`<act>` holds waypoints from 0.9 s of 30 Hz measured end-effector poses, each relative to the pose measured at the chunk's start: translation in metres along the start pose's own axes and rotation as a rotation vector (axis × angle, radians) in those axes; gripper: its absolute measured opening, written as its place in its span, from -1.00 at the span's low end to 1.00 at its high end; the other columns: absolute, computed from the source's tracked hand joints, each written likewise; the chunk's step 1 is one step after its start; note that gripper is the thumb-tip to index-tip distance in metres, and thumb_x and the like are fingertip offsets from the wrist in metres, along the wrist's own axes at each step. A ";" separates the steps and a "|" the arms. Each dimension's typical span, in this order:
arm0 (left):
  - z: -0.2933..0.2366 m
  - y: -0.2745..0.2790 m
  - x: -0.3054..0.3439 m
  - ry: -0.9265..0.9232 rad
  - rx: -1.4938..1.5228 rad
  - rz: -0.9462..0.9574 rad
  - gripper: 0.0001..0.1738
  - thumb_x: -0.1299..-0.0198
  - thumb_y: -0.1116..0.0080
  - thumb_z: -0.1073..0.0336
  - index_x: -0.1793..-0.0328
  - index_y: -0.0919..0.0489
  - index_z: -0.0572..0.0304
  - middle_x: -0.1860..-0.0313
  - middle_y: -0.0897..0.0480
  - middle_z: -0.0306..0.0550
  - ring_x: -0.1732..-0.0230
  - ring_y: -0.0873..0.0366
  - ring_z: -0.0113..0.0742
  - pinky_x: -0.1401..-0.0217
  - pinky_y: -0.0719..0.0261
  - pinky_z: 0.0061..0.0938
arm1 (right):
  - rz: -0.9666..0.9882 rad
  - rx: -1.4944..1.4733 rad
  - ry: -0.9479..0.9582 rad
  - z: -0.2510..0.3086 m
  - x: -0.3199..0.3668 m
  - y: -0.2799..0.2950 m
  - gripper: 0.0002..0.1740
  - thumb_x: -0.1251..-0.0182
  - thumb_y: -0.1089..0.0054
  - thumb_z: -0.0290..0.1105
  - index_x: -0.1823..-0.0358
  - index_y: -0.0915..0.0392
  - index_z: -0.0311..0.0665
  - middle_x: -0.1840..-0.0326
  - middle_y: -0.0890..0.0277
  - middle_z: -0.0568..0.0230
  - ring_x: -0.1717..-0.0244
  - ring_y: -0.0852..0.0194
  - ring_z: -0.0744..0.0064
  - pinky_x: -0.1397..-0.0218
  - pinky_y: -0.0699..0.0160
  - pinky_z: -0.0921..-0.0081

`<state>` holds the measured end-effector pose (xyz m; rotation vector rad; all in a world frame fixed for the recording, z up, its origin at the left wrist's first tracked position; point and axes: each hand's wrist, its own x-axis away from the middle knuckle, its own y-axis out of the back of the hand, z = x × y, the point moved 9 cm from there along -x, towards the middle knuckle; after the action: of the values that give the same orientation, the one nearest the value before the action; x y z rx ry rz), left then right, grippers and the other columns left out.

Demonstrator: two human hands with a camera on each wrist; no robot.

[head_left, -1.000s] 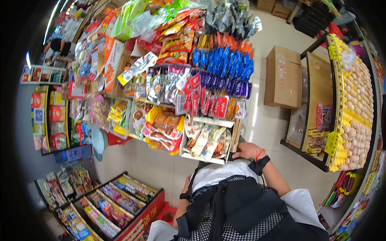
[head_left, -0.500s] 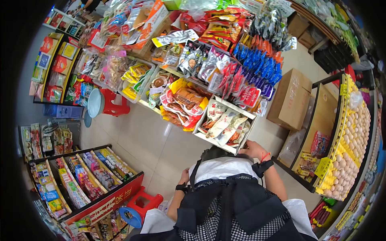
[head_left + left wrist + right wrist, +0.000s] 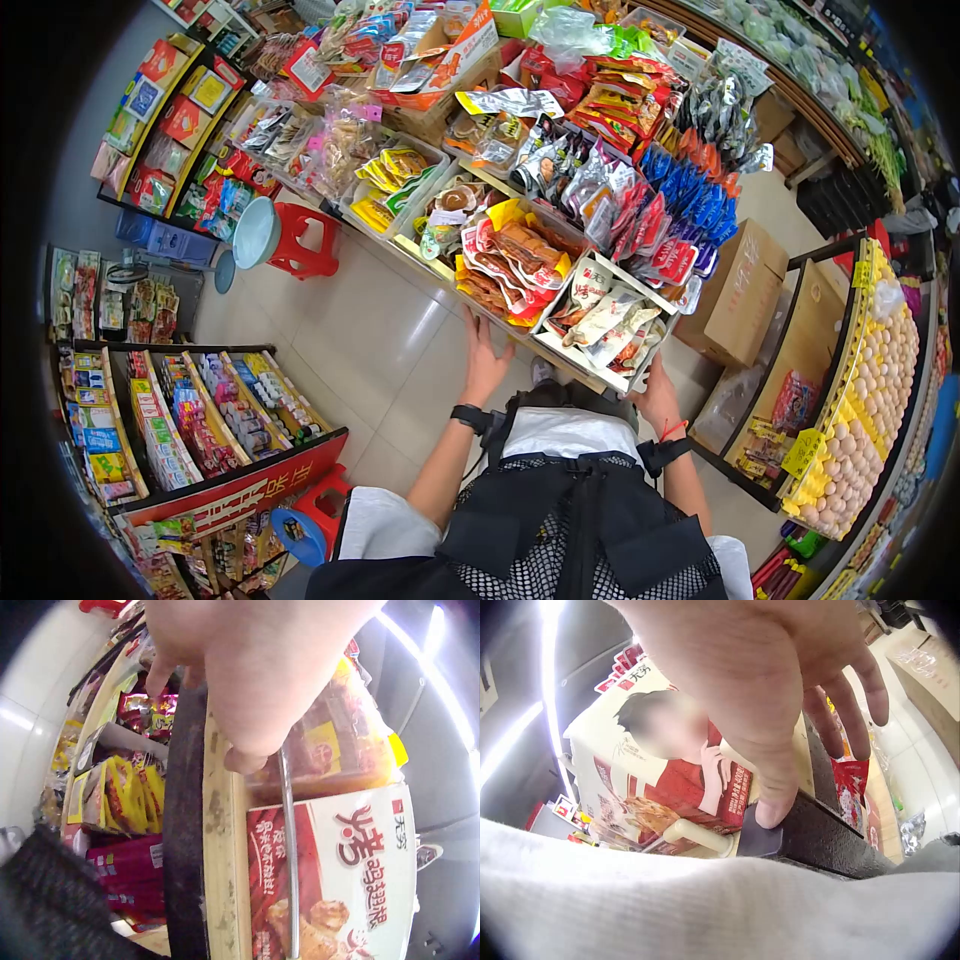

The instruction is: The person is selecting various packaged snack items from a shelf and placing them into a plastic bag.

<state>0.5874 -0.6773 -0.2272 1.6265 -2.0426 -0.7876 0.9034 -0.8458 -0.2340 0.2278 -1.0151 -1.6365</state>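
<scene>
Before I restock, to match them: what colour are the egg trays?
Egg trays: yellow, best in head view.

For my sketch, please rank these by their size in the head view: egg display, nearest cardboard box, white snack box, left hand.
Egg display
Cardboard box and white snack box: too alike to rank
Left hand

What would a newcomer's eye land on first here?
Probably the mass of bright snack packets ahead, with a white box at the near corner by the right hand. Next, likely the eggs banked on yellow trays at far right, then the red stool on the floor at left.
</scene>
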 end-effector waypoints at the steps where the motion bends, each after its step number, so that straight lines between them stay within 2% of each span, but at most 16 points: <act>1: 0.000 -0.002 0.002 0.013 0.019 -0.010 -0.05 -0.04 -0.37 0.37 -0.55 -0.15 0.44 -0.65 0.27 0.44 -0.60 0.06 0.40 -0.57 -0.19 -0.11 | 0.030 -0.011 -0.028 -0.001 0.000 -0.001 0.49 0.25 -0.69 -0.30 -0.64 0.30 -0.23 -0.05 -0.59 -0.14 -0.03 -0.60 -0.12 -0.07 -0.59 0.14; 3: -0.001 -0.006 0.002 0.029 0.061 -0.020 0.00 0.01 -0.42 0.35 -0.55 -0.15 0.44 -0.65 0.28 0.45 -0.58 0.01 0.44 -0.55 -0.22 -0.09 | 0.079 -0.034 -0.091 -0.003 0.003 -0.002 0.48 0.22 -0.68 -0.28 -0.64 0.30 -0.20 0.06 -0.63 -0.11 0.04 -0.63 -0.10 -0.02 -0.60 0.15; 6: -0.012 0.002 0.000 0.062 -0.032 0.021 0.07 0.11 -0.53 0.31 -0.52 -0.18 0.47 -0.63 0.23 0.48 -0.51 -0.12 0.48 -0.49 -0.30 -0.05 | 0.104 0.048 -0.145 -0.005 0.004 -0.001 0.48 0.21 -0.68 -0.24 -0.65 0.30 -0.16 0.16 -0.66 -0.07 0.10 -0.65 -0.09 0.05 -0.61 0.15; 10: -0.011 -0.005 0.001 -0.014 -0.259 -0.056 0.10 0.23 -0.61 0.24 -0.46 -0.26 0.46 -0.61 0.10 0.51 -0.40 -0.27 0.47 -0.39 -0.38 -0.01 | 0.086 0.074 -0.136 -0.002 0.005 0.005 0.51 0.23 -0.70 -0.20 -0.65 0.31 -0.17 0.18 -0.66 -0.06 0.12 -0.66 -0.10 0.07 -0.61 0.14; 13: -0.008 -0.012 0.002 -0.031 -0.369 -0.055 0.09 0.23 -0.62 0.20 -0.45 -0.28 0.46 -0.61 0.08 0.50 -0.39 -0.28 0.46 -0.39 -0.38 -0.01 | 0.072 0.105 -0.119 -0.001 0.007 0.007 0.52 0.24 -0.70 -0.15 -0.65 0.30 -0.17 0.20 -0.66 -0.07 0.14 -0.66 -0.10 0.08 -0.61 0.15; 17: -0.008 -0.009 -0.009 0.001 -0.369 -0.025 -0.06 0.28 -0.65 0.14 -0.27 -0.49 0.45 -0.54 -0.19 0.41 -0.19 -0.54 0.27 -0.12 -0.59 -0.12 | 0.094 0.072 -0.121 -0.003 0.004 0.008 0.53 0.24 -0.70 -0.10 -0.66 0.32 -0.12 0.24 -0.65 -0.06 0.18 -0.66 -0.08 0.11 -0.60 0.15; 20: -0.008 0.002 -0.021 0.086 -0.447 0.041 -0.26 0.30 -0.66 0.14 -0.04 -0.64 0.39 -0.25 -0.55 0.34 0.09 -0.67 0.20 0.11 -0.65 -0.14 | 0.131 0.011 -0.115 0.001 0.006 0.011 0.54 0.21 -0.68 -0.06 -0.66 0.38 -0.10 0.23 -0.65 -0.08 0.18 -0.66 -0.11 0.14 -0.59 0.14; 23: -0.022 0.000 -0.027 0.110 -0.470 0.080 -0.43 0.28 -0.64 0.19 0.12 -0.68 0.33 0.13 -0.71 0.26 0.26 -0.68 0.20 0.22 -0.65 -0.12 | 0.128 0.038 -0.089 -0.010 0.003 0.003 0.56 0.19 -0.66 -0.02 -0.65 0.45 -0.09 0.19 -0.65 -0.13 0.15 -0.66 -0.16 0.14 -0.60 0.12; 24: -0.025 0.002 -0.025 0.160 -0.437 0.064 -0.51 0.24 -0.60 0.25 0.17 -0.68 0.35 0.32 -0.70 0.24 0.26 -0.68 0.20 0.20 -0.64 -0.10 | 0.157 0.064 -0.094 -0.012 0.002 -0.001 0.55 0.14 -0.64 -0.02 -0.64 0.51 -0.07 0.15 -0.64 -0.19 0.11 -0.65 -0.20 0.13 -0.61 0.10; 27: -0.004 -0.006 -0.021 0.077 -0.380 -0.019 -0.44 0.23 -0.63 0.11 0.13 -0.68 0.28 0.30 -0.70 0.22 0.27 -0.65 0.27 0.24 -0.61 -0.05 | 0.182 0.050 -0.094 -0.012 0.001 0.000 0.54 0.12 -0.63 -0.05 -0.64 0.54 -0.07 0.11 -0.63 -0.23 0.08 -0.65 -0.22 0.10 -0.61 0.09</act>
<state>0.5993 -0.6589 -0.2272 1.4379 -1.7006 -1.0302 0.9106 -0.8528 -0.2410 0.0893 -1.1157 -1.4693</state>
